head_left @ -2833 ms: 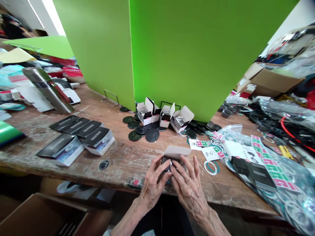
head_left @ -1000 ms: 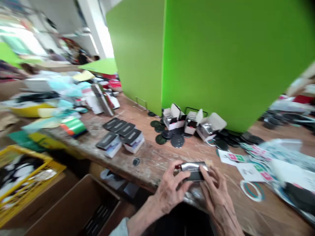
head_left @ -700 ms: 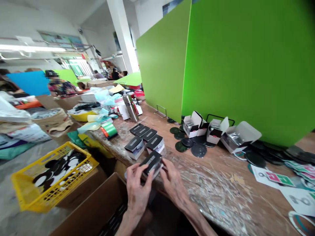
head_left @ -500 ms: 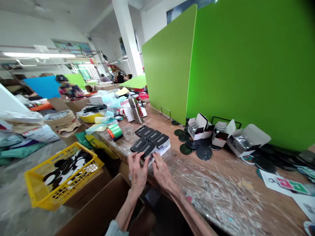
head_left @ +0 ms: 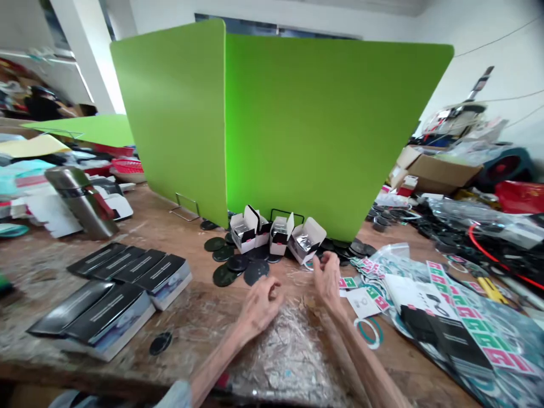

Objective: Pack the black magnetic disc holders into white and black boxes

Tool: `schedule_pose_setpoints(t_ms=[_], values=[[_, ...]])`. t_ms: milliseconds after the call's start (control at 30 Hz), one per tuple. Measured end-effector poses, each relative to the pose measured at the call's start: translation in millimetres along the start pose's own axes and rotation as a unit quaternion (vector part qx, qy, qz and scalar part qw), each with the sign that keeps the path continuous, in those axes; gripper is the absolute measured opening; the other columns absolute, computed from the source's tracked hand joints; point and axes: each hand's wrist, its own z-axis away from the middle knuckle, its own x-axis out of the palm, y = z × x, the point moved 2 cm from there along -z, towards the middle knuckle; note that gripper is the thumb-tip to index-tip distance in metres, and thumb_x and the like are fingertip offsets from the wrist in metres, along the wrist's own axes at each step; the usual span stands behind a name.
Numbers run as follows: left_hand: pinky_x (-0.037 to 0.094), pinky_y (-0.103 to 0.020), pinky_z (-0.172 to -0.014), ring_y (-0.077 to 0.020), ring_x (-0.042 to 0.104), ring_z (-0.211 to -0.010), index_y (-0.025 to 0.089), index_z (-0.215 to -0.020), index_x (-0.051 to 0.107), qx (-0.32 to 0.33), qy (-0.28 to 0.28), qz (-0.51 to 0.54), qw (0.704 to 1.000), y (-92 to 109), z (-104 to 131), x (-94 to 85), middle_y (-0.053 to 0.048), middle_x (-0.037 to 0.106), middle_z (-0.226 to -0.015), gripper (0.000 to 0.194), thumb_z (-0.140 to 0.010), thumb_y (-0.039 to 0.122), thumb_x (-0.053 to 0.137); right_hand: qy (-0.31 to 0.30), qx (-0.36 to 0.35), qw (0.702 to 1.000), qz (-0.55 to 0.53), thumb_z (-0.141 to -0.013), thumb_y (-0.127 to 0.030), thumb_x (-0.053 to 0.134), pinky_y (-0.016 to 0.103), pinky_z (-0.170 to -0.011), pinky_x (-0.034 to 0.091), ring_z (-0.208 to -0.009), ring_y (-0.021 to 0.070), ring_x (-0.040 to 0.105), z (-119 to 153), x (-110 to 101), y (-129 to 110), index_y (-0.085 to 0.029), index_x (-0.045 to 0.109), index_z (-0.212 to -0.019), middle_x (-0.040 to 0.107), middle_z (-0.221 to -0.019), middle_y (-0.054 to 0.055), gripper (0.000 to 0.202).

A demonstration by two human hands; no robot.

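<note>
My left hand [head_left: 260, 306] hovers above the worn wooden table, fingers loosely curled, thumb and forefinger apart, with nothing visible between them. Close to the rightmost open white box [head_left: 306, 241] is my right hand [head_left: 327, 276], its fingers bent and apart; whether it touches the box I cannot tell. Silvery wrapped contents show inside that box. Beside it stand another open box [head_left: 280, 233] and, further left, a third one [head_left: 244, 231]. Round black discs [head_left: 256, 272] lie in front of them. Several closed black-topped boxes [head_left: 108, 317] sit in two rows at the left.
Green partition panels [head_left: 306, 130] stand behind the boxes. A steel thermos [head_left: 83, 204] is at the left. Printed cards [head_left: 366, 300], rings [head_left: 369, 333] and plastic bags cover the right side. A single dark disc [head_left: 160, 343] lies near the front edge.
The view has swung right. Both hands have left the closed black-topped boxes and moved right, towards the open white boxes. The yellow basket is out of view.
</note>
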Motion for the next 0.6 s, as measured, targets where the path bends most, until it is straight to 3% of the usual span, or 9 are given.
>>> schedule_pose_setpoints(t_ms=[67,133,233,300,400,467,533,600], values=[[0.049,-0.034,-0.082,-0.0206,0.062,-0.086,0.019,-0.094,0.062,0.007,-0.008,-0.005,1.0,7,-25,13.9,-0.005,0.064,-0.09,0.017,-0.079,0.026,0.056,0.015,0.033,0.999,0.009,-0.085,-0.049,0.042,0.038,-0.077,0.044,-0.082,0.0249,0.056,-35,2,6,-0.009,0.051,-0.109,0.058,-0.099,0.018,0.048],[0.049,-0.034,-0.081,-0.0204,0.062,-0.086,0.018,-0.095,0.063,0.007,-0.019,-0.006,1.0,13,-39,25.1,-0.005,0.065,-0.09,0.019,-0.077,0.026,0.058,0.005,0.057,0.998,0.016,-0.084,-0.048,0.041,0.037,-0.074,0.043,-0.081,0.0253,0.056,-60,7,7,-0.011,0.058,-0.1,0.06,-0.09,0.015,0.043],[0.051,-0.033,-0.077,-0.0196,0.063,-0.081,0.017,-0.095,0.063,-0.012,-0.036,0.001,0.999,18,-45,31.8,-0.005,0.066,-0.087,0.022,-0.076,0.027,0.059,-0.037,0.062,0.997,0.019,-0.082,-0.04,0.04,0.033,-0.067,0.04,-0.07,0.0218,0.053,-81,6,6,-0.015,0.062,-0.078,0.06,-0.073,0.009,0.033],[0.052,-0.033,-0.076,-0.0192,0.064,-0.079,0.016,-0.099,0.063,-0.032,-0.041,0.009,0.999,17,-42,26.8,-0.006,0.066,-0.088,0.027,-0.075,0.028,0.06,-0.069,0.042,0.997,0.015,-0.081,-0.038,0.041,0.03,-0.066,0.039,-0.068,0.02,0.052,-82,-6,5,-0.017,0.062,-0.073,0.059,-0.069,0.006,0.031],[0.053,-0.034,-0.077,-0.0206,0.065,-0.083,0.015,-0.111,0.061,-0.056,-0.047,0.027,0.997,13,-34,7.6,-0.009,0.067,-0.097,0.042,-0.073,0.034,0.064,-0.12,0.002,0.993,-0.003,-0.083,-0.04,0.042,0.028,-0.065,0.038,-0.07,0.0185,0.053,-66,-37,2,-0.017,0.063,-0.078,0.061,-0.071,0.004,0.032],[0.052,-0.038,-0.086,-0.0248,0.064,-0.1,0.016,-0.125,0.053,-0.046,-0.065,0.054,0.995,11,-25,-6.4,-0.013,0.064,-0.114,0.061,-0.07,0.037,0.07,-0.159,-0.018,0.987,-0.018,-0.085,-0.043,0.043,0.026,-0.062,0.038,-0.069,0.0175,0.054,-42,-58,-2,-0.017,0.064,-0.081,0.062,-0.072,0.002,0.033],[0.047,-0.044,-0.098,-0.0283,0.054,-0.12,0.02,-0.137,0.042,-0.009,-0.107,0.122,0.987,13,-12,-15.2,-0.014,0.055,-0.133,0.079,-0.067,0.036,0.075,-0.205,-0.03,0.978,-0.032,-0.086,-0.044,0.044,0.024,-0.059,0.039,-0.067,0.0169,0.055,-8,-74,-7,-0.017,0.065,-0.082,0.063,-0.071,0.002,0.035],[0.043,-0.046,-0.103,-0.0281,0.049,-0.126,0.024,-0.141,0.037,0.014,-0.168,0.212,0.963,15,6,-16.5,-0.012,0.05,-0.139,0.085,-0.066,0.032,0.077,-0.252,-0.043,0.966,-0.037,-0.088,-0.044,0.044,0.025,-0.059,0.041,-0.067,0.0171,0.056,27,-81,-11,-0.017,0.066,-0.082,0.064,-0.072,0.002,0.035]])
